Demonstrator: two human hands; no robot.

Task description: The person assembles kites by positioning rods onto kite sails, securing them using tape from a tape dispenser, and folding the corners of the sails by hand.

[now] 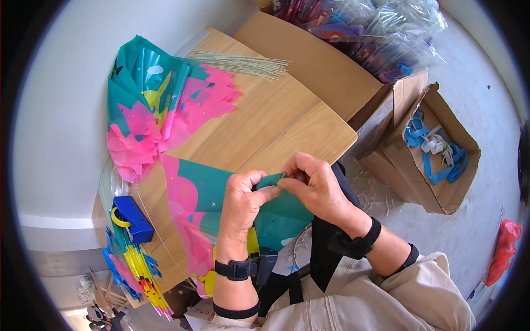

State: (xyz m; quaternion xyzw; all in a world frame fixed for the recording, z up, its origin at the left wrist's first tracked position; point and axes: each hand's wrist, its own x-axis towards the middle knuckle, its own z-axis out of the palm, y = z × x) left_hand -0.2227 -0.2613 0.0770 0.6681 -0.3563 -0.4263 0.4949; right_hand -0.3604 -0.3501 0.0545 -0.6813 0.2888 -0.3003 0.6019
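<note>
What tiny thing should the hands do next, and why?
Perhaps the right hand should gently smooth the edge of the green sheet while the left hand steadies it: both meet at that edge, and it looks curled there.

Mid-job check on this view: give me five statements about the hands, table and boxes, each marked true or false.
1. The left hand and right hand both have fingers on the teal-and-pink sheet. True.
2. The small open carton holds red cloth. False: the small open carton holds blue strips and something white.
3. Thin pale sticks lie on the wooden table. True.
4. The blue dispenser sits on the floor. False: the blue dispenser is on the table.
5. Both wrists are bare. False: each wears a black band.
</note>
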